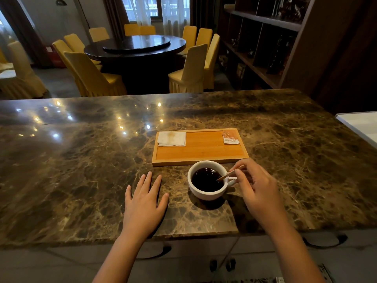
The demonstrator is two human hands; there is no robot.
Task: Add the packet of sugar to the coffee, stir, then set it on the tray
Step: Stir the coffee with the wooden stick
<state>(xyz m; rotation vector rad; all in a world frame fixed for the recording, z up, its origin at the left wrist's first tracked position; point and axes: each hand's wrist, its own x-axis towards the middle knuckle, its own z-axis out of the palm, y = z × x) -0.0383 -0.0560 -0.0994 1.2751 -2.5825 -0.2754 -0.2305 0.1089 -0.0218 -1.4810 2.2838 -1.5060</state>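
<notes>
Right hand (255,186) pinching thin wooden stirrer (228,175) in white ceramic coffee cup (206,193); left hand (144,201) flat, empty; brisk stirring risks slopping onto marble worktop (81,160).

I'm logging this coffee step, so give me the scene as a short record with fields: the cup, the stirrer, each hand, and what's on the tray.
cup: white cup of dark coffee on the marble counter, just in front of the tray, not on it
stirrer: wooden stick, tip in the coffee
right hand: pinching the stick
left hand: flat on the counter, empty
tray: napkin at far left, orange packet at far right
</notes>
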